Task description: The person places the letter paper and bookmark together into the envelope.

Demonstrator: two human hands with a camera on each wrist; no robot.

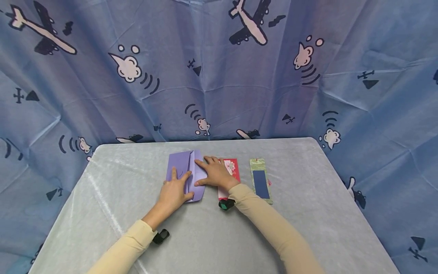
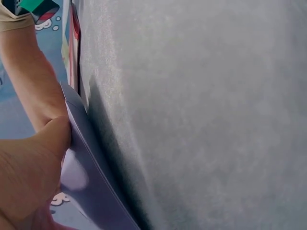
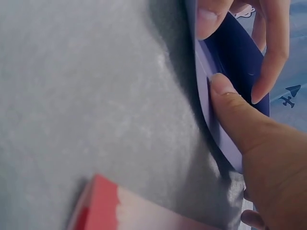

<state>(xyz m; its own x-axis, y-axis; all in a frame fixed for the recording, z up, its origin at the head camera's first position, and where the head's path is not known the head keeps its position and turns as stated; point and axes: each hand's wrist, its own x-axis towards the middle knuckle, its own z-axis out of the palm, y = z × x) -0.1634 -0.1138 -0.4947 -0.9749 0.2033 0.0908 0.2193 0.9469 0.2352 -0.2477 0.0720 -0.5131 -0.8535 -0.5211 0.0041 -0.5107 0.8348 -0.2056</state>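
Envelope [image 1: 180, 161] paper, plain purple, lies beneath both my hands on the pale grey worktop [image 1: 328, 217], left of two cards. My left hand [image 1: 173, 195] rests on its left part with the fingers spread wide, thumb well apart from the others and down by the near edge. My right hand [image 1: 219, 176] reaches in from the other side, its fingers also wide, the thumb and one finger touching the lighter flap [image 1: 199, 173] along the right. In the right wrist view I see that thumb pressing on the lilac paper, with a dark purple face behind it; whether any other fingertip goes beneath the paper, I cannot tell.

Under my right hand and wrist, just beside the envelope, is a red card [image 1: 233, 166] with a pale flower print, partly hidden; I cannot tell whether I touch it. Farther right, apart from my fingers, lies a narrow green card [image 1: 261, 184] with a dark blue panel. Cream sleeves cover my forearms, and a blue curtain [image 1: 219, 87] printed with aeroplanes hangs behind.
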